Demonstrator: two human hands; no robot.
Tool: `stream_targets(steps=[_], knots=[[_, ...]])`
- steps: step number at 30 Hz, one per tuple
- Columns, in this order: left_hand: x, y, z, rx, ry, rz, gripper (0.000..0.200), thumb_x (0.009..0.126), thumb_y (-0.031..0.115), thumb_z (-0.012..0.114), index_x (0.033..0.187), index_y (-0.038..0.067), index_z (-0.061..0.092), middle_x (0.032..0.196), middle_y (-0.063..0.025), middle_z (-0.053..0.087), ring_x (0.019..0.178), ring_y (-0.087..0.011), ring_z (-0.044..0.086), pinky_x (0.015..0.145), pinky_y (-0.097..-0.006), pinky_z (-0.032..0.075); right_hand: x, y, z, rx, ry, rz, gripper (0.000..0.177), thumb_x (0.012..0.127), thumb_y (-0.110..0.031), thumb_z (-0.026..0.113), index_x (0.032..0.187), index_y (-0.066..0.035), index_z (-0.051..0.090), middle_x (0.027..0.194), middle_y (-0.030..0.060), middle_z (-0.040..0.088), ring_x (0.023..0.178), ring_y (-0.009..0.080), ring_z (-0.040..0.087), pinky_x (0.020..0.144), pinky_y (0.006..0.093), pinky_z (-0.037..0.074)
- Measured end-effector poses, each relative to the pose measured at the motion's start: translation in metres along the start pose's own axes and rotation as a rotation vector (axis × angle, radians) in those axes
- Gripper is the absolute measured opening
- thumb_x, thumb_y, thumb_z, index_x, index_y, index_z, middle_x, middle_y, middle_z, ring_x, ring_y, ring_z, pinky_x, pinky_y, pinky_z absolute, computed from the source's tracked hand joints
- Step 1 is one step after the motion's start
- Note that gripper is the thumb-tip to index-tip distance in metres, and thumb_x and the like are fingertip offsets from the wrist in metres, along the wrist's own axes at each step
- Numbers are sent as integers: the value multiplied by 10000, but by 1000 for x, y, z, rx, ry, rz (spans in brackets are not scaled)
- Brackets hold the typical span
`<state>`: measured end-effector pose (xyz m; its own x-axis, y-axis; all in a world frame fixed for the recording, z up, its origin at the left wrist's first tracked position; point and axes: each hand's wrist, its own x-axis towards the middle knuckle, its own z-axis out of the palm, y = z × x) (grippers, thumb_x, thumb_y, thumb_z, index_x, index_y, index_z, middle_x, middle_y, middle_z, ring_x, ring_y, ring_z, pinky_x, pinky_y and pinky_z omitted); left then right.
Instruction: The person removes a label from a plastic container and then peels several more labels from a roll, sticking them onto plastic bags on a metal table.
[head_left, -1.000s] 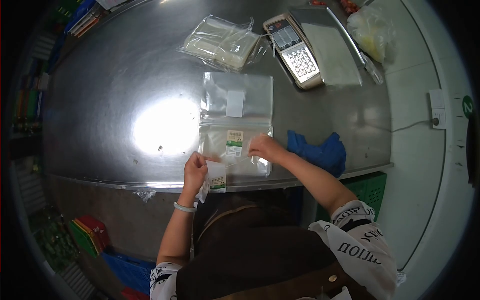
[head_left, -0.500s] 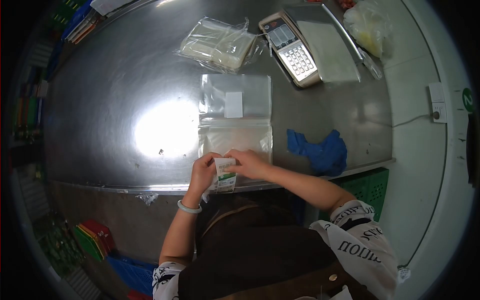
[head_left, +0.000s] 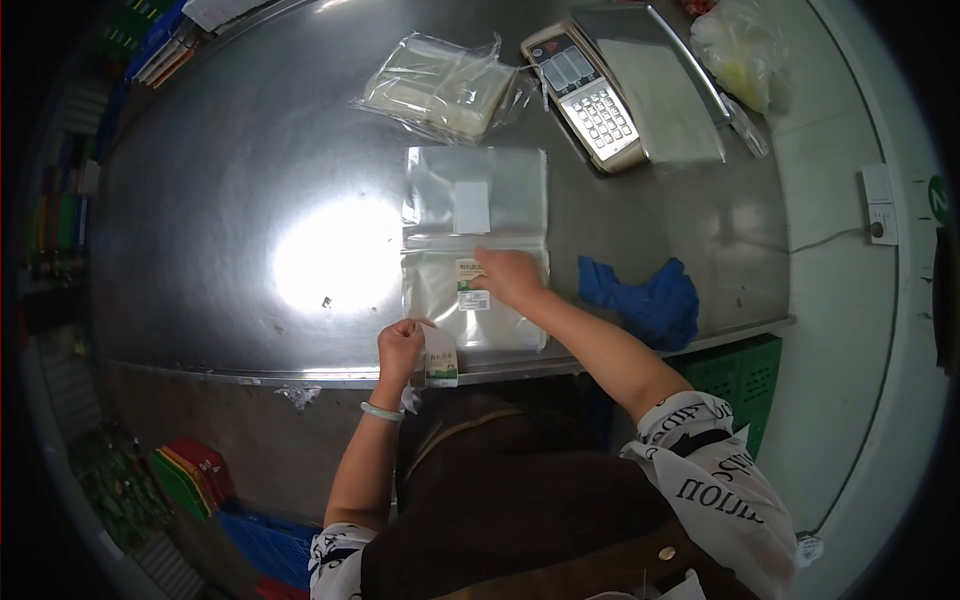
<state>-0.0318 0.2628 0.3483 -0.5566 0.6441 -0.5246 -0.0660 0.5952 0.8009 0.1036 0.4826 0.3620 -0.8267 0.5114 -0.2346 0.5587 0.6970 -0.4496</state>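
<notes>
My right hand (head_left: 510, 277) has its thumb and fingers on a printed label (head_left: 474, 299) with a green band, lying over the near clear plastic bag (head_left: 428, 292). Whether the label sticks to the bag cannot be made out. At the table's front edge, my left hand (head_left: 400, 347) is closed on a strip of labels (head_left: 441, 363) that hangs down to the right. Farther back lies another stack of clear bags (head_left: 430, 190) with a white rectangle (head_left: 472, 208) on it.
A wrapped pack of bags (head_left: 435, 90) lies at the back beside a scale with a keypad (head_left: 600, 118). A crumpled blue glove or cloth (head_left: 650, 305) rests to the right. A filled plastic bag (head_left: 740, 55) stands at the back right. The metal table edge (head_left: 300, 375) runs in front of me.
My right hand has moved forward and right from the strip, carrying one label over the near bag. My left hand has dropped slightly with the strip still in it.
</notes>
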Motion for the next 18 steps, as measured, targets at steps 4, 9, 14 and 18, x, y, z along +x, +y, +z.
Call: stream_targets(steps=[4, 9, 14, 18], knots=[[-7, 19, 0, -145, 27, -2, 100, 783, -47, 577, 709, 14, 549, 733, -22, 585, 682, -82, 518, 603, -231, 420, -18, 21, -12, 123, 37, 7, 333, 765, -293, 697, 993, -91, 563, 811, 100, 643, 832, 316, 633, 711, 452, 498], [-13, 26, -6, -137, -96, 32, 40, 817, -40, 582, 822, -3, 598, 862, -48, 638, 804, -95, 577, 723, -243, 473, -61, 47, -1, 130, -58, -544, 198, 813, -235, 641, 918, -76, 588, 918, 84, 620, 946, 282, 582, 794, 424, 472], [-17, 31, -9, -150, -173, 101, 54, 861, -20, 575, 914, -16, 581, 945, -61, 639, 836, -106, 582, 765, -246, 470, -40, 61, 28, 194, -85, -473, 160, 827, -202, 632, 931, -82, 614, 836, 72, 589, 851, 272, 581, 753, 383, 466], [-16, 44, -6, -283, -126, 159, 176, 871, -52, 536, 1043, -14, 531, 922, -62, 635, 842, -113, 583, 756, -246, 474, -18, 70, -15, 1146, 293, 306, 113, 920, -117, 520, 932, -43, 605, 817, 22, 603, 741, 106, 552, 668, 260, 449]])
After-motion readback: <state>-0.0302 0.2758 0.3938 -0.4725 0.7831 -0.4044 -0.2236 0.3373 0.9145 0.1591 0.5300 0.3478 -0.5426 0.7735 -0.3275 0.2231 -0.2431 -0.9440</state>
